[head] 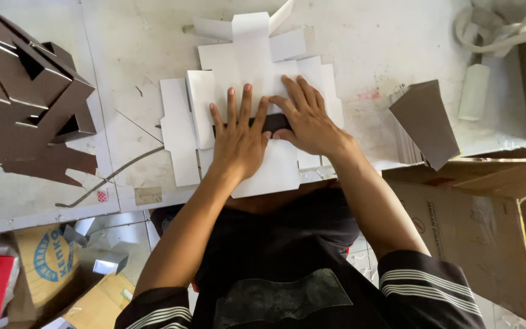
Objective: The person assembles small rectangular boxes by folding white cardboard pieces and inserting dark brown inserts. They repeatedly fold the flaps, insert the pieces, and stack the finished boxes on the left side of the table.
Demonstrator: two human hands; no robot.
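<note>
— Where's the cardboard sheet (248,67)?
— Flat on the white counter (385,42), white side up.
— And the hands?
— The left hand (238,137) and right hand (305,119) lie open, palms down, pressing the sheet, a dark strip (275,122) between them.

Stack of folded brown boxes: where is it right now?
In the head view the stack of folded brown boxes sits on the white table at the far left, left of the flat white cardboard that both hands press.
</note>
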